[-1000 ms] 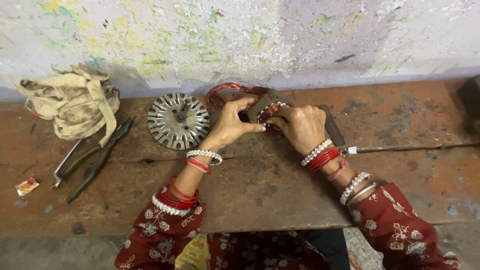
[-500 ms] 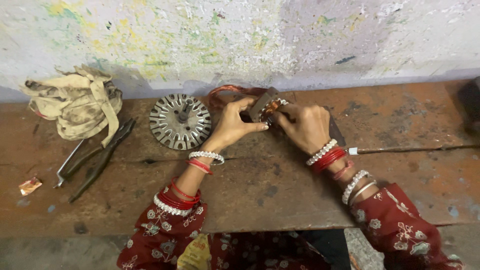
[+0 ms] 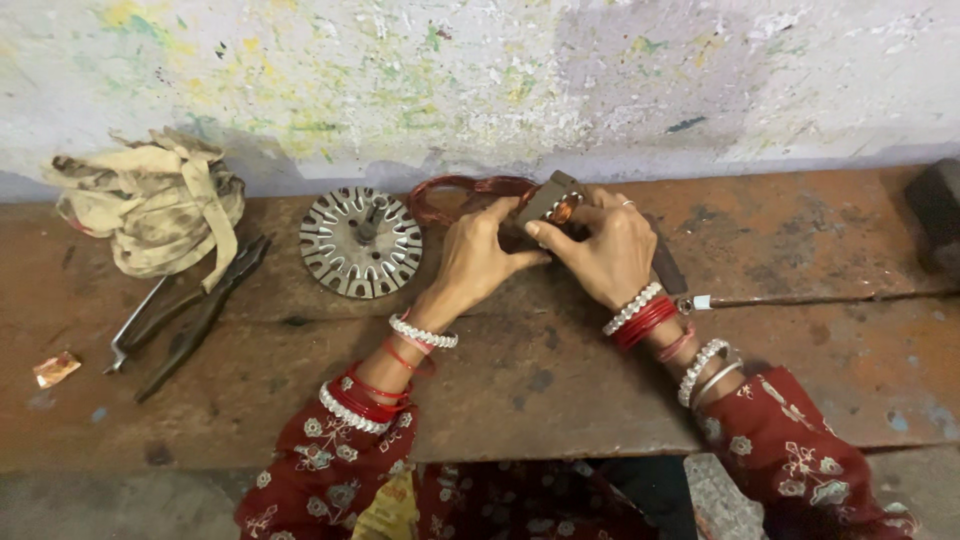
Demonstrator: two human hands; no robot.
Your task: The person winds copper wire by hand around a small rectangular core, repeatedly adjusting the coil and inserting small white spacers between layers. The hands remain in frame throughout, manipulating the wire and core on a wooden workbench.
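Both my hands meet at the back middle of a worn wooden bench [image 3: 560,380]. My left hand [image 3: 478,256] and my right hand [image 3: 598,248] pinch a small dark block wound with copper wire [image 3: 553,200], tilted up near the wall. Behind the hands lies a loop of reddish copper wire [image 3: 455,190]. Just left of my left hand, a round slotted metal core [image 3: 361,241] rests flat on the bench. Bangles ring both wrists.
A crumpled dirty cloth [image 3: 150,205] sits at the back left, with pliers [image 3: 195,315] lying in front of it. A small orange scrap [image 3: 55,368] is near the left edge. A thin metal rod [image 3: 800,298] runs along the bench at right. A dark block [image 3: 935,210] stands far right.
Both hands have shifted slightly towards the wall with the wound block, which is now tilted higher. The rest of the bench is unchanged.
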